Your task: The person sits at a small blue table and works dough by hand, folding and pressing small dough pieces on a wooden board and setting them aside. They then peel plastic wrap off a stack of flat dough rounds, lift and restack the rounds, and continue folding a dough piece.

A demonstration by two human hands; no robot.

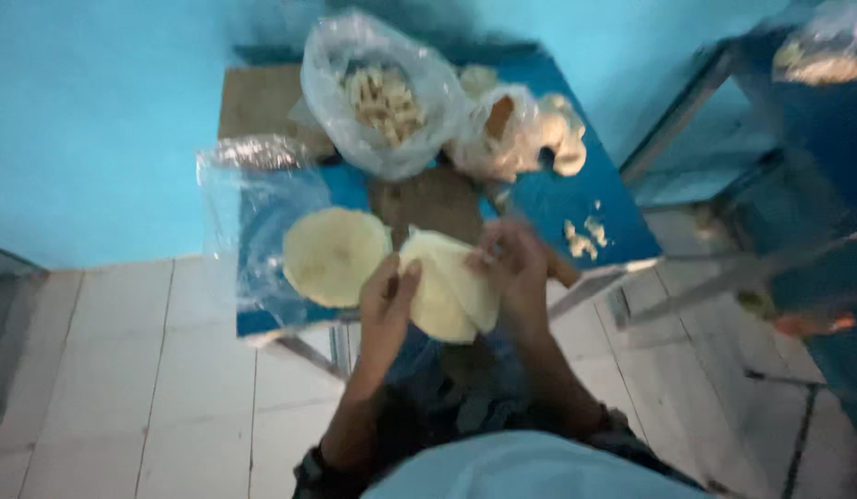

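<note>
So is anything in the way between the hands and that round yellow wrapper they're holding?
Nothing visible. The left hand and the right hand both already touch the folded pale wrapper, one on each side. A second flat wrapper lies beside it on the blue table, not between them.

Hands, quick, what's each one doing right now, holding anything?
Left hand: closed, grip on the left edge of the pale round wrapper.
Right hand: closed, pinching the same wrapper's upper right edge.

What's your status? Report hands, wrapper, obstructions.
Left hand and right hand both grip one folded wrapper. Flat wrapper beside it on table. Nothing obstructing.
</note>
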